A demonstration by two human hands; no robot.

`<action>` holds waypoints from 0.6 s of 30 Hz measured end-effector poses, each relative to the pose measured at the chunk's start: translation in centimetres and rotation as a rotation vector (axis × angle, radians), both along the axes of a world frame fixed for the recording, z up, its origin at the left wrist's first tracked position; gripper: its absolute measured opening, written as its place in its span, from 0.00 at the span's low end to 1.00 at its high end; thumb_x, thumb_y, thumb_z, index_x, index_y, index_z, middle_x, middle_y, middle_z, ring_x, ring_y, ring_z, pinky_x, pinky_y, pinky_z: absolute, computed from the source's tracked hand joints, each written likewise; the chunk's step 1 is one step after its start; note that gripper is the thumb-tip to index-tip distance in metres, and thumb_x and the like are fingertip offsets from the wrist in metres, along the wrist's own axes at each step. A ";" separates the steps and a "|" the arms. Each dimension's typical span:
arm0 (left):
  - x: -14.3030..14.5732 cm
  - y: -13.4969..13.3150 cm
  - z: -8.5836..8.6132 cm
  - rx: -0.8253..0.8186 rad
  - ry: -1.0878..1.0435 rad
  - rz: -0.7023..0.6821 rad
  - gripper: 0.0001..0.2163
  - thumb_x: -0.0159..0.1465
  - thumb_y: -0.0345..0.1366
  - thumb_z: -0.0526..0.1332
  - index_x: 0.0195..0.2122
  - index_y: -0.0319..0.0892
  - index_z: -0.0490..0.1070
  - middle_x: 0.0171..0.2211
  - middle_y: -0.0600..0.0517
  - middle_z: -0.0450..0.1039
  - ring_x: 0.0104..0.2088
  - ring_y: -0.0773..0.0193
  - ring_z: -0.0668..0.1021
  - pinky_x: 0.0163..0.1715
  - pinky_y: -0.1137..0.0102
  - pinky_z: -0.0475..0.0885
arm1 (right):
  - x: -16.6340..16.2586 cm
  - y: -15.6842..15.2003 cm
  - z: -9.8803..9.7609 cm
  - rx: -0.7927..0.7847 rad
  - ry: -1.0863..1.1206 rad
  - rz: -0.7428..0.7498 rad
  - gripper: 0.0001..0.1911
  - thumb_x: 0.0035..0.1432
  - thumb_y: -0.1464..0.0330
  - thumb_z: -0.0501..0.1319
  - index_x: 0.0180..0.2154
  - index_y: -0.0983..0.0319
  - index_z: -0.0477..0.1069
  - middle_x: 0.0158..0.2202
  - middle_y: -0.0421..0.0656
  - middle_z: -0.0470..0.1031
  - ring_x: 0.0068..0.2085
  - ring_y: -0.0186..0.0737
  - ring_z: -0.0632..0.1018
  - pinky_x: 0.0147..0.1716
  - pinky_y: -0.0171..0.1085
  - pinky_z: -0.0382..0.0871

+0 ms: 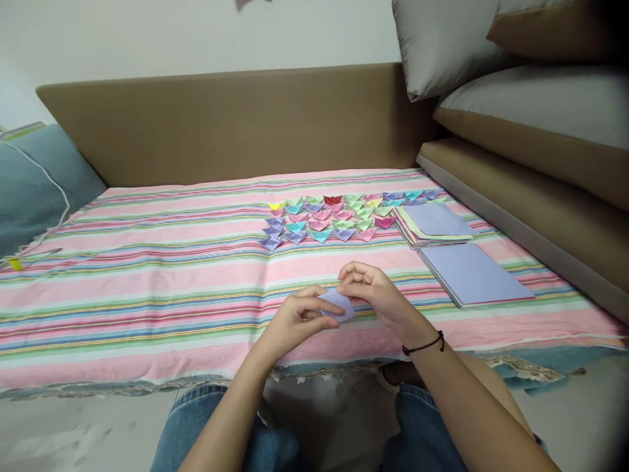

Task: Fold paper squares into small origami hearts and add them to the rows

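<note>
A small folded piece of lavender paper (339, 305) is held up between my hands, above the front part of the striped cloth. My left hand (303, 313) grips it from the left, fingers across its face and thumb along the lower edge. At its top edge, the thumb and index finger of my right hand (366, 288) pinch the paper, with the other fingers curled. Beyond my hands, several folded paper boats (320, 225) in many colours stand in rows on the cloth.
A stack of lavender sheets (474, 272) lies to the right, with a second stack of mixed coloured sheets (435, 220) behind it. The striped cloth (122, 282) covers the seat. Cushions (535, 124) are piled at the right, and a white cable (49, 174) runs along the left.
</note>
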State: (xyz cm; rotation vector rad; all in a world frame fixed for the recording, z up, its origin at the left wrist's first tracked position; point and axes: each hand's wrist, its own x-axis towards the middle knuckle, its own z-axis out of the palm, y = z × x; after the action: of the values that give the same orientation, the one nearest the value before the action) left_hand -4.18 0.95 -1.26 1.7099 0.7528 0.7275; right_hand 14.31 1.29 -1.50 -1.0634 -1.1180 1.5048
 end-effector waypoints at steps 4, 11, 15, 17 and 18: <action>0.6 0.2 -0.5 0.073 -0.056 0.236 0.06 0.56 0.37 0.63 0.28 0.43 0.79 0.30 0.49 0.73 0.32 0.63 0.73 0.31 0.72 0.67 | -0.5 0.0 -0.1 0.043 0.036 -0.034 0.14 0.44 0.63 0.67 0.33 0.60 0.69 0.23 0.36 0.74 0.25 0.34 0.75 0.28 0.34 0.70; 0.5 0.4 -1.4 0.040 -0.196 0.563 0.09 0.57 0.39 0.62 0.26 0.42 0.78 0.28 0.51 0.71 0.30 0.64 0.71 0.29 0.72 0.65 | -1.7 -0.7 -0.6 0.244 -0.037 -0.006 0.14 0.44 0.64 0.69 0.36 0.60 0.76 0.35 0.44 0.80 0.38 0.44 0.79 0.40 0.42 0.75; 0.3 0.4 -1.0 0.005 -0.237 0.501 0.08 0.56 0.39 0.63 0.27 0.42 0.78 0.31 0.50 0.72 0.31 0.64 0.73 0.30 0.72 0.67 | -1.8 -0.9 -0.7 0.306 -0.085 -0.089 0.08 0.46 0.64 0.68 0.31 0.60 0.78 0.32 0.44 0.80 0.35 0.45 0.80 0.37 0.42 0.76; 0.2 0.4 -0.8 -0.031 -0.250 0.442 0.08 0.52 0.37 0.67 0.32 0.42 0.78 0.34 0.49 0.74 0.30 0.65 0.74 0.29 0.72 0.69 | -1.5 -0.7 -0.7 0.347 -0.111 -0.113 0.07 0.47 0.65 0.67 0.30 0.59 0.79 0.32 0.44 0.80 0.35 0.44 0.80 0.35 0.41 0.75; 0.0 0.5 -0.7 -0.046 -0.253 0.422 0.10 0.50 0.36 0.68 0.34 0.42 0.77 0.35 0.49 0.74 0.30 0.65 0.74 0.28 0.72 0.69 | -1.3 -0.7 -0.7 0.364 -0.124 -0.114 0.06 0.47 0.65 0.67 0.30 0.59 0.79 0.31 0.44 0.80 0.34 0.44 0.79 0.35 0.41 0.75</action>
State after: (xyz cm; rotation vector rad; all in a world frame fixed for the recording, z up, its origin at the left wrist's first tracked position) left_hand -4.14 1.46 -1.94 1.3948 0.9532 1.1823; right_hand 12.98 0.63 -2.16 -0.9567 -1.3339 1.1042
